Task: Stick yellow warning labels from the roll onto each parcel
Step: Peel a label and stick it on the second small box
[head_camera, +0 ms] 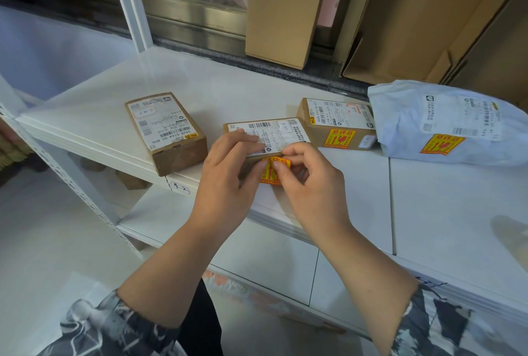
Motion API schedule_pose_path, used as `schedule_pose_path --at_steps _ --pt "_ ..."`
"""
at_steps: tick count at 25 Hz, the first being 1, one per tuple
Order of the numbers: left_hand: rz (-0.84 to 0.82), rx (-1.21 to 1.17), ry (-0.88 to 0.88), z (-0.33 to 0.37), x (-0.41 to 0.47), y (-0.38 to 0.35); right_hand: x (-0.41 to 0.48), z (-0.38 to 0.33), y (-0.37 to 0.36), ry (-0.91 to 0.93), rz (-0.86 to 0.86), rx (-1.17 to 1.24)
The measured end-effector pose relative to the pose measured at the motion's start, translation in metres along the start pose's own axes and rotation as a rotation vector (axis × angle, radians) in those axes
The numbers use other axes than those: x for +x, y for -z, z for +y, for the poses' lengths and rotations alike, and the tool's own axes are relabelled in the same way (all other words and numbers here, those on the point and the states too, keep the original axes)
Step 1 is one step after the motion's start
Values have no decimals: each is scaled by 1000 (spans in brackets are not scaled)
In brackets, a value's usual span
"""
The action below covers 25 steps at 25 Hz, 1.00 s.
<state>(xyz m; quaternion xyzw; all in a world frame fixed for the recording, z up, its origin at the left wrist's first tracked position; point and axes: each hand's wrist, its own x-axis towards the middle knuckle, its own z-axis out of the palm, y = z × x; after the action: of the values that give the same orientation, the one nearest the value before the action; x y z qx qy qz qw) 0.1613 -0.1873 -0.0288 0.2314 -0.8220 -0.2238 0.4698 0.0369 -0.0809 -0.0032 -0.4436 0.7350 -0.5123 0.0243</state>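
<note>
At frame centre, the left hand (228,173) steadies the brown cardboard parcel (267,138) while the right hand (307,181), fingers curled, presses a yellow warning label (275,170) onto its front face; next, apparently, the unlabelled brown box (165,133) at left.

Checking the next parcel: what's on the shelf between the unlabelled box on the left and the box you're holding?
Nothing: in the head view, only bare white shelf separates the unlabelled box from the held box.

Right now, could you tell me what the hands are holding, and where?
Both hands, left and right, pinch a yellow label by its upper part against the middle box front.
</note>
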Motion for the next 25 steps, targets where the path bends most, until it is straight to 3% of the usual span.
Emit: schedule_pose_path --at_steps 16,25 --pt "4 22 16 2 -2 -2 -9 -3 0 104 94 -114" --pt "1 27 27 2 -2 -4 -8 -1 1 58 72 -79"
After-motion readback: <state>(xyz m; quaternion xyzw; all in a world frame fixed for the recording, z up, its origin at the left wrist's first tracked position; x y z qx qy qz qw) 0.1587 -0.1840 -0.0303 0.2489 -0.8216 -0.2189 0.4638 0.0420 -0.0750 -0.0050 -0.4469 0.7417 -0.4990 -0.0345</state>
